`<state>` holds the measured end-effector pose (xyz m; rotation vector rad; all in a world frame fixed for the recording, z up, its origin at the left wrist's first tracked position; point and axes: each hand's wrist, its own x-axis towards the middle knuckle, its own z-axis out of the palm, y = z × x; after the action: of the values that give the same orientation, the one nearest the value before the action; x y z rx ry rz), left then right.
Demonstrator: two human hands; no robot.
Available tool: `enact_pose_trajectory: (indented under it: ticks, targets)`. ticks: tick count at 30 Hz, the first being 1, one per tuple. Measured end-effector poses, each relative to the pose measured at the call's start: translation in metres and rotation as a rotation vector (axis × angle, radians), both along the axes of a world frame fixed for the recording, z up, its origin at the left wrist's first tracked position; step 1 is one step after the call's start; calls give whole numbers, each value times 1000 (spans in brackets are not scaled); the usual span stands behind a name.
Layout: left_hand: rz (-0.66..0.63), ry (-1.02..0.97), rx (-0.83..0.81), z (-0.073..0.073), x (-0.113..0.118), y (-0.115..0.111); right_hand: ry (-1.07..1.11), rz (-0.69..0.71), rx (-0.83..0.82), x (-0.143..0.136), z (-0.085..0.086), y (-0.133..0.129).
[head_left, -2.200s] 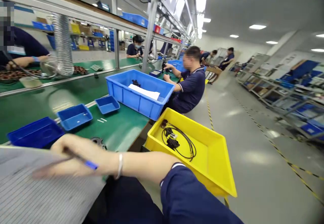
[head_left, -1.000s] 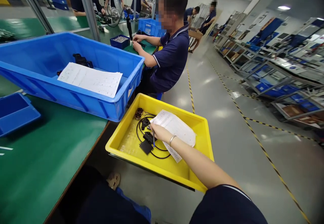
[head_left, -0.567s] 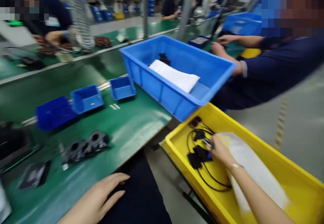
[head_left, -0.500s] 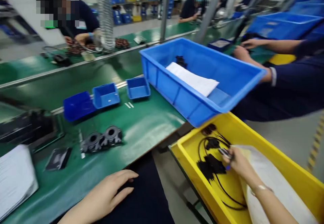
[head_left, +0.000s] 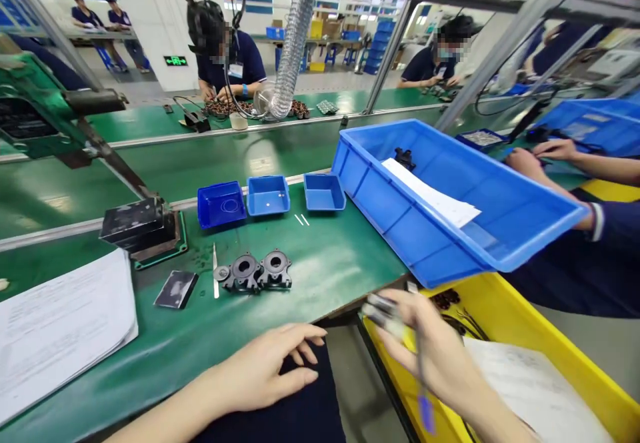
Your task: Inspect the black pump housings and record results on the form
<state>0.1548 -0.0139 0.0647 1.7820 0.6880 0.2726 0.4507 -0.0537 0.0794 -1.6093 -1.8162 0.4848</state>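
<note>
Green bench (head_left: 345, 263): spreads from seven to ten o'clock, clock read from mid-view; its near edge lies by the person's lap, so most things on it look easy to reach.
Blue tub (head_left: 390, 213): at three o'clock, on the bench's right end, perhaps to leave the middle free; a sheet (head_left: 430, 193) lies inside.
Yellow tub (head_left: 560, 343): at four o'clock, lower than the bench, probably placed there to suit the right arm; it holds a page (head_left: 535, 389) and dark cables (head_left: 473, 323).
Paper stack (head_left: 70, 329): at eight o'clock, flat, likely set aside from the working space.
Right hand (head_left: 443, 343): at five o'clock, over the yellow tub's near side, grasping a small part (head_left: 385, 313) and a pen (head_left: 427, 413).
Left hand (head_left: 265, 369): near seven o'clock, grip released, palm down above dark cloth, apparently idle.
Blue trays (head_left: 268, 191): three, from nine o'clock to mid-view, in a row along the bench's back, probably for sorting.
Black rings (head_left: 276, 266): between seven and eight o'clock, side by side.
Small part: pinched between thumb and fingers, too blurred to identify.
Pen: tucked across the same fingers, blue end down, presumably leaving the fingertips usable.
</note>
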Motion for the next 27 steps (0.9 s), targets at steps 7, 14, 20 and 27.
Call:
enact_pose_trajectory:
  ticks: [7,14,20,27]
  targets:
    - [212,75,662,-3,-50,26,-71,301,-15,-96,-49,143]
    - [478,184,737,-10,-89,43,-30,379,-15,-101,-29,175]
    - [489,465,684,-27,-103,74,-28,102,50,-114,-4,164]
    - [355,659,607,-8,-101,91,161,117,-25,-142,-20,151]
